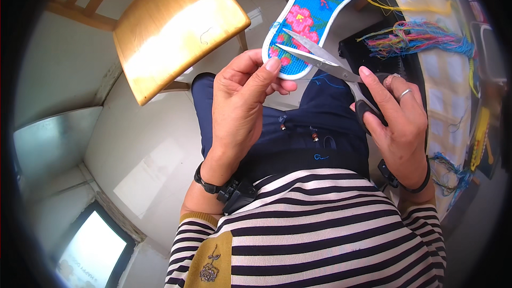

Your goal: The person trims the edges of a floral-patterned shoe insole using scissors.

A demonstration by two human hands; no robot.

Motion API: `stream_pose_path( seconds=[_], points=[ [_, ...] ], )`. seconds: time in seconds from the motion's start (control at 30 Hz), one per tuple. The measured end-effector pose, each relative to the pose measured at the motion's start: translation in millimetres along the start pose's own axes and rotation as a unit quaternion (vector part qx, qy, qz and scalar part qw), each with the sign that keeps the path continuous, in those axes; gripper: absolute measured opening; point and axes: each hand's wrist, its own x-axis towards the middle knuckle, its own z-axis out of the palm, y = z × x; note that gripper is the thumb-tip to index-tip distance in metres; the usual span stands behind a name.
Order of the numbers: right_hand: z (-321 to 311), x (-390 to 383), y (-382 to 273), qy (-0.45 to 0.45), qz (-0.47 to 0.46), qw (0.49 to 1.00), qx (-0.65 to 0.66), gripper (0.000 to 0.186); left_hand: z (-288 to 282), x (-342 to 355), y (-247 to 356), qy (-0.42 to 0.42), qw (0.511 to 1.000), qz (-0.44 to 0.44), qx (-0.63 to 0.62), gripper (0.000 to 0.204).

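Note:
My left hand [242, 88] pinches the rounded lower end of an embroidered insole [301, 18], thumb on its face and fingers behind. The insole is blue with pink, red and yellow flowers and a white edge. In my right hand [397, 112] is a pair of scissors [332, 65], fingers in the black handles. Its blades stand apart and point left over the insole's lower end, near the left edge; whether they touch it I cannot tell. A ring and a thimble-like band sit on the right fingers. A loose blue thread hangs just below the insole.
A wooden chair [181, 18] stands at upper left with a thread on its seat. On the right, a table with a checked cloth [445, 122] bears a bundle of coloured threads [416, 39] and a smaller blue tangle [452, 176]. A blue thread snippet [320, 157] lies on my lap.

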Motion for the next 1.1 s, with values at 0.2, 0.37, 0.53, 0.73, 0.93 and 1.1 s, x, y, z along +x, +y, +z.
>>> stream_pose_path(
  seconds=[0.2, 0.37, 0.53, 0.73, 0.93, 1.1],
  points=[
    [6, 2, 3, -0.004, 0.015, 1.0, 0.024, 0.063, 0, 0, 0, -0.002, 0.999, -0.006, -0.034, 0.017],
    [11, 2, 1, -0.019, 0.056, 0.996, 0.071, 0.061, -2, 2, 0, -0.005, 0.999, -0.019, -0.042, 0.017],
    [13, 6, 1, -0.003, 0.051, 0.997, 0.049, 0.061, 0, 1, -1, -0.015, 0.997, -0.041, -0.059, 0.018],
    [9, 1, -2, 0.007, 0.052, 0.998, 0.019, 0.061, -4, 2, -1, -0.013, 0.998, -0.027, -0.051, 0.019],
    [7, -4, -3, -0.007, 0.043, 0.999, 0.005, 0.063, -6, 2, -2, -0.022, 0.999, -0.03, -0.039, 0.023],
    [7, -4, -3, -0.004, 0.033, 0.999, 0.006, 0.063, -3, 2, -2, -0.01, 0.999, -0.019, -0.043, 0.019]
  ],
)
